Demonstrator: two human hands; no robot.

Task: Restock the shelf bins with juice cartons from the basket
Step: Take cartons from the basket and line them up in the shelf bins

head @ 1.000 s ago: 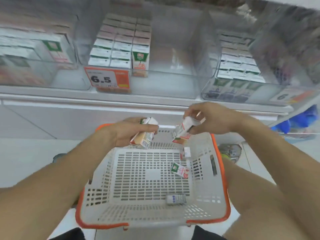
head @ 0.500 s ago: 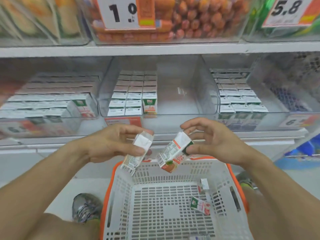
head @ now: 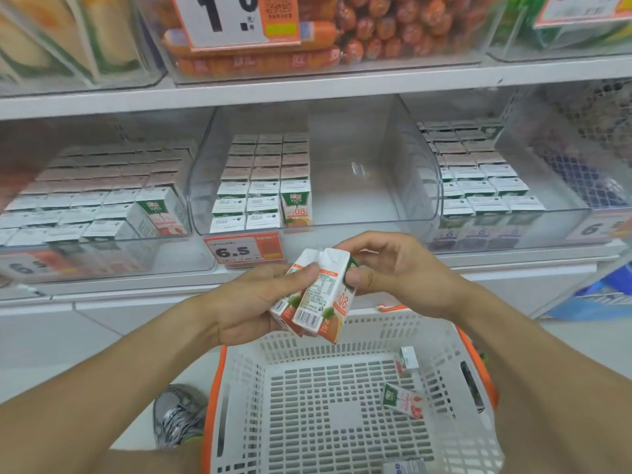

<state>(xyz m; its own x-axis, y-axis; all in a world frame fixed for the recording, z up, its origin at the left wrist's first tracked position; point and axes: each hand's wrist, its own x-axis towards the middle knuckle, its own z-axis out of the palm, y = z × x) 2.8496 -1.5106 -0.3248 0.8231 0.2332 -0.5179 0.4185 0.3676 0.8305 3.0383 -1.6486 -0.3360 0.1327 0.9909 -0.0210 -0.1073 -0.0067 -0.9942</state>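
Two small orange juice cartons (head: 321, 295) are pressed side by side above the far rim of the white and orange basket (head: 239, 388). My left hand (head: 246, 302) grips the left carton with its thumb across the front. My right hand (head: 393, 271) pinches the right carton near its top. Loose cartons lie in the basket: one (head: 403, 400) flat on the right, one (head: 408, 358) against the right wall, and one (head: 405, 468) at the near edge. The clear middle bin (head: 369, 200) on the shelf holds rows of matching cartons (head: 263, 186) on its left side; its right half is bare.
A clear left bin (head: 102, 200) is packed with cartons, and a right bin (head: 485, 179) holds more. A 6.5 price tag (head: 242, 249) hangs under the middle bin. Sausages (head: 342, 32) fill the upper shelf. A grey shoe (head: 178, 415) stands left of the basket.
Both hands rose from the basket and came together, so the two cartons that were apart now touch side by side. The view tilted up toward the shelves.
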